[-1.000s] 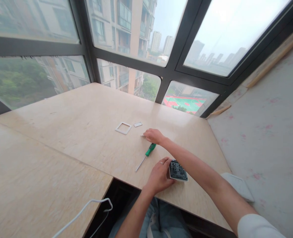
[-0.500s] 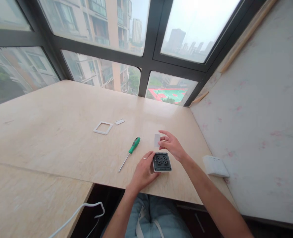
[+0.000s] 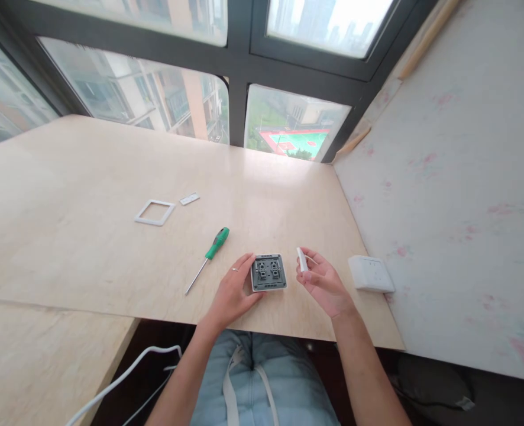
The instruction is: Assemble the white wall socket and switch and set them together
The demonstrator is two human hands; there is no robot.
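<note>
My left hand (image 3: 234,291) grips the left side of a wall switch (image 3: 268,273), thumb at its near edge and fingers at the far corner. The switch's dark inner face, with two mechanisms side by side, is uncovered and points up. In my right hand (image 3: 326,284), to the right of the switch and raised off the table, a white switch rocker (image 3: 302,260) is pinched between thumb and fingers, tilted nearly on edge. A green-handled screwdriver (image 3: 217,244) lies to the left, its shaft pointing toward me.
A white square frame (image 3: 154,213) and another small white rocker (image 3: 190,199) lie farther back on the left of the table (image 3: 89,254). A white wall socket (image 3: 371,274) is at the right wall. A white cable (image 3: 124,370) hangs by the table's near left edge.
My right hand has picked up the white rocker from the table and brought it nearer, to the right of the switch. The view has tilted down. My left hand still grips the switch.
</note>
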